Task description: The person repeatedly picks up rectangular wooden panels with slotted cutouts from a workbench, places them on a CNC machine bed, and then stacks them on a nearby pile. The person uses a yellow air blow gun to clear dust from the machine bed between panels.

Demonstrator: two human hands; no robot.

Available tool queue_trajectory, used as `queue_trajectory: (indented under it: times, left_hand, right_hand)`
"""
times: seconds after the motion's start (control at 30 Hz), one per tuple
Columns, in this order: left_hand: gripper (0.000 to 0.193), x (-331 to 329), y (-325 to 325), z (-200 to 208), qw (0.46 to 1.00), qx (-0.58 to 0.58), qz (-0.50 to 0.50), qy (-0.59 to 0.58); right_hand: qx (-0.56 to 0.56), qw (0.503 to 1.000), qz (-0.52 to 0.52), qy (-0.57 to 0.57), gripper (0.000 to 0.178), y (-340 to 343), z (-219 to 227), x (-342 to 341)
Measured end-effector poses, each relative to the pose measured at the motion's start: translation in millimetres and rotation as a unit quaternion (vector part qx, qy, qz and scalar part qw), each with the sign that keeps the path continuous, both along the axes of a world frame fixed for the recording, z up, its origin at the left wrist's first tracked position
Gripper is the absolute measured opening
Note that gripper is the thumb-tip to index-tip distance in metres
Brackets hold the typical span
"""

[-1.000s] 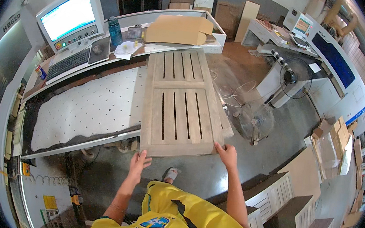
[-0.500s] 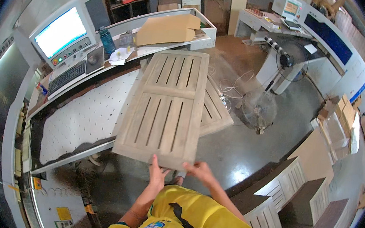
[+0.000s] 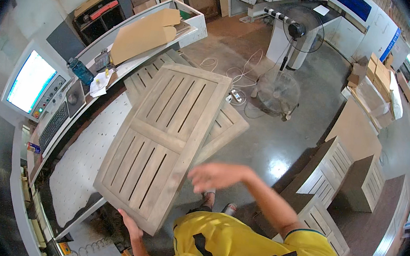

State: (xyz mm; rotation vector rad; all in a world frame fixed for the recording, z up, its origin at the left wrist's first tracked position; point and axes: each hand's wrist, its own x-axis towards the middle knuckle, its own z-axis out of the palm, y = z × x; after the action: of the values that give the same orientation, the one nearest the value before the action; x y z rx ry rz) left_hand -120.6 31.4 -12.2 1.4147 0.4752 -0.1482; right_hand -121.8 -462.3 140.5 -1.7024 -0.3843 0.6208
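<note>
A wood-grain cabinet door panel with two rows of slots lies tilted in front of me, its near end turned to the left. My left hand grips the near edge close to its left corner, the thumb against the edge and the other fingers hidden underneath. Beside the panel's right edge is my right hand, slightly blurred, fingers loosely bent and apart, holding nothing. A second slotted panel sticks out from beneath on the right. Farther back, another slotted panel shows behind the top one.
On the left stand a white perforated machine bed, a monitor, a keyboard and a blue bottle. A floor fan and white cables are ahead. More slotted panels stand at the right.
The top panel has swung, its near end moving left and down. My left hand moved left along with it; my right hand came off the near edge and rose beside the right edge.
</note>
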Motion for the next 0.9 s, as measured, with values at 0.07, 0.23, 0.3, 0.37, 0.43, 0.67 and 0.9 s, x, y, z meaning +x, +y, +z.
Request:
queue_trajectory:
  times: [0.07,0.23,0.3,0.37,0.43,0.67,0.9]
  left_hand:
    - [0.096,1,6,-8,1.0,0.011,0.0,0.02]
    - [0.1,19,-26,38,0.992,0.02,0.094,0.079]
    - [0.1,27,-9,31,0.992,-0.034,0.087,0.083]
    - [0.1,35,-2,30,0.983,-0.075,0.145,0.084]
    - [0.102,57,-1,33,0.977,-0.083,0.164,0.109]
    - [0.099,64,60,-2,0.975,-0.142,0.131,0.111]
    - [0.098,123,32,36,0.974,-0.01,0.16,0.16]
  right_hand:
    - [-0.085,0.968,-0.075,-0.223,0.057,-53,7,49]
    - [-0.279,0.876,-0.279,-0.277,0.059,-147,21,198]
    - [-0.321,0.847,-0.318,-0.279,0.063,-179,-8,259]
    - [-0.388,0.851,-0.307,-0.176,0.076,-191,-29,309]
    - [-0.421,0.853,-0.296,-0.085,0.087,-214,-55,344]
    - [-0.417,0.863,-0.285,-0.007,0.124,-210,-97,396]
    - [-0.427,0.85,-0.307,0.013,0.125,-215,-92,357]
